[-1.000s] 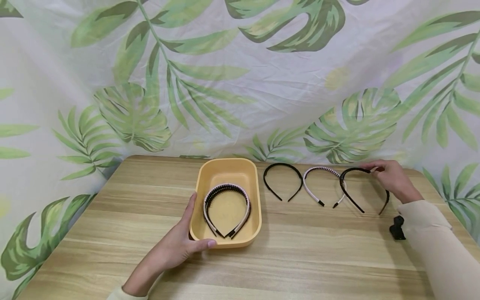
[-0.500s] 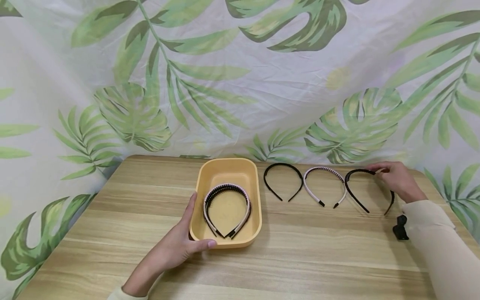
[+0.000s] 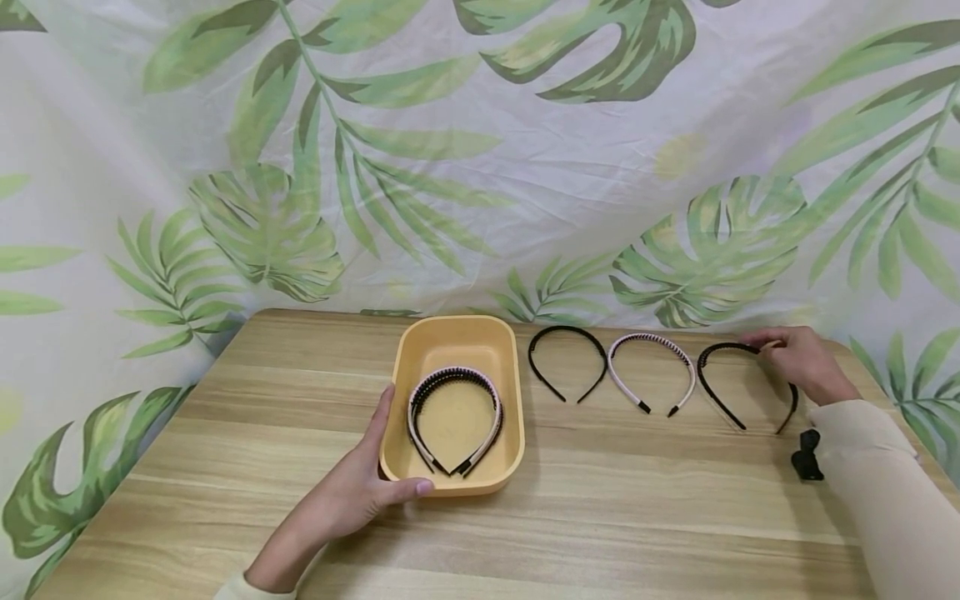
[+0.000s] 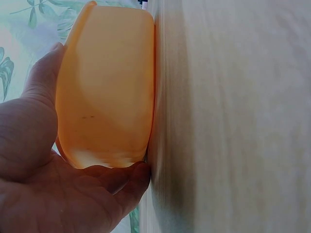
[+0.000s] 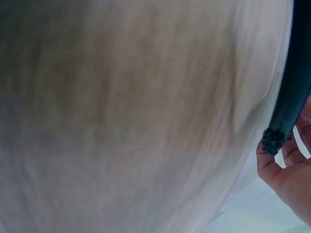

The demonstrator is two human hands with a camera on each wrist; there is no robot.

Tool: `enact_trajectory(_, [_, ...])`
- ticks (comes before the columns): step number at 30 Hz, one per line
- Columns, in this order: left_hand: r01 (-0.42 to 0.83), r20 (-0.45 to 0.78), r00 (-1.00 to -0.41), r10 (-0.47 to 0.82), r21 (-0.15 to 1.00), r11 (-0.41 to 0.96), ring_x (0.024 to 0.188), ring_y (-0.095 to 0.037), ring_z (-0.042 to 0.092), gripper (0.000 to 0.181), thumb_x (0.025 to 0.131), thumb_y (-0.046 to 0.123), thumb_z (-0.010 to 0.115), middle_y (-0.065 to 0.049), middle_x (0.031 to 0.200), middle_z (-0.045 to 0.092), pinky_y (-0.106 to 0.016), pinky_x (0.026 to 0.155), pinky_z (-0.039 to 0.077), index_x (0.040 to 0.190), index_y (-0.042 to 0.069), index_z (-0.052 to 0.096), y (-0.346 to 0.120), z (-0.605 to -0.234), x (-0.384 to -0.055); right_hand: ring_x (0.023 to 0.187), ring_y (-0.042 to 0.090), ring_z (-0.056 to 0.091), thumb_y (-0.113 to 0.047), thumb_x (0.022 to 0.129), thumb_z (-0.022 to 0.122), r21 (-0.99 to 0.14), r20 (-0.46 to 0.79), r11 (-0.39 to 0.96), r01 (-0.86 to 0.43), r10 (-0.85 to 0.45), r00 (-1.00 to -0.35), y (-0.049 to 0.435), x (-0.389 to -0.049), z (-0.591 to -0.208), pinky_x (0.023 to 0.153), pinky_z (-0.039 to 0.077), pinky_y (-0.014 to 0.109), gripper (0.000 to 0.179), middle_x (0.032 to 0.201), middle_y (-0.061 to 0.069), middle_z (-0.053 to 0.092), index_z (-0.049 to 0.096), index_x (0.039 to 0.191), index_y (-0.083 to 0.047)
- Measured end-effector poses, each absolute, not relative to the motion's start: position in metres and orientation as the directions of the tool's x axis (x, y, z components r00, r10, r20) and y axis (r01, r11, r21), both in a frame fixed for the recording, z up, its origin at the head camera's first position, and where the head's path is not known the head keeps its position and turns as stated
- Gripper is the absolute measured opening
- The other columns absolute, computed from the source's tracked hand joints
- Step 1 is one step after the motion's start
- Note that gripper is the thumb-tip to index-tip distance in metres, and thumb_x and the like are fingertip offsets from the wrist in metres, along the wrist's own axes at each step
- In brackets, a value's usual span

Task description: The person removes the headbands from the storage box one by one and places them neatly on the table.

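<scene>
My left hand (image 3: 352, 492) grips the near left corner of a yellow plastic bin (image 3: 465, 335), thumb over its front rim and fingers along its side. Inside the bin lie several stacked headbands (image 3: 453, 374), black and pale pink. At the table's far right, my right hand (image 3: 806, 363) pinches the top of a black toothed headband (image 3: 702, 359); in the right wrist view the black band (image 5: 293, 73) runs past curled fingertips. To its left lie a pale pink-white headband (image 3: 651, 337) with dark tips and a thin black headband (image 3: 566, 328).
The wood-grain table (image 3: 637, 508) backs onto a leaf-print cloth (image 3: 420, 167). A small black object (image 3: 807, 457) shows beside the right sleeve (image 3: 870, 467). The three loose headbands form a row along the back edge, right of the bin.
My right hand has moved the black headband rightward and slightly nearer, so it no longer overlaps the pale pink-white one. The left hand and bin have stayed in place.
</scene>
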State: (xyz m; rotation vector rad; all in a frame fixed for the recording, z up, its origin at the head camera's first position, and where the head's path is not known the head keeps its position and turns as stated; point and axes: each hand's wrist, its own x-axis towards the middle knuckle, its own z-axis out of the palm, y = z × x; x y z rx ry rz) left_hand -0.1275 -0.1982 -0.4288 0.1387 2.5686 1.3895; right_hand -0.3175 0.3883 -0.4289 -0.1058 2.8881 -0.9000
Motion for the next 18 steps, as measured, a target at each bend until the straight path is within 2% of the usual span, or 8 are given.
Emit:
enact_trajectory(5, [-0.018, -0.145, -0.971, 0.189, 0.836, 0.549, 0.149, -0.037, 0.038, 0.134, 0.084, 0.04, 0.089, -0.019, 0.176, 0.0, -0.055, 0.122, 0.027, 0.167, 0.031, -0.016, -0.1979, -0.4291, -0.1276, 0.064, 0.015, 0.037, 0.0, 0.1, 0.042, -0.576, -0.098, 0.817, -0.028, -0.103, -0.99, 0.3894, -0.3176, -0.43, 0.054, 0.034, 0.031, 0.042, 0.139, 0.04, 0.057, 0.063, 0.134, 0.012])
enact_trajectory(13, [-0.023, -0.151, -0.97, 0.189, 0.837, 0.547, 0.149, -0.038, 0.04, 0.135, 0.084, 0.04, 0.089, -0.021, 0.176, 0.001, -0.056, 0.122, 0.026, 0.167, 0.03, -0.017, -0.1989, -0.4275, -0.128, 0.084, 0.017, 0.052, 0.001, 0.099, 0.047, -0.537, -0.107, 0.843, -0.031, -0.105, -0.989, 0.3897, -0.3179, -0.4295, 0.065, 0.038, 0.027, 0.04, 0.137, 0.038, 0.059, 0.064, 0.133, 0.011])
enact_trajectory(18, [-0.029, -0.156, -0.97, 0.185, 0.834, 0.552, 0.149, -0.037, 0.038, 0.135, 0.084, 0.04, 0.089, -0.021, 0.176, 0.001, -0.056, 0.123, 0.025, 0.167, 0.028, -0.017, -0.1994, -0.4267, -0.128, 0.07, 0.015, 0.044, 0.001, 0.1, 0.047, -0.557, -0.133, 0.83, -0.01, -0.101, -0.986, 0.3888, -0.318, -0.4297, 0.062, 0.038, 0.03, 0.041, 0.141, 0.039, 0.056, 0.061, 0.137, 0.012])
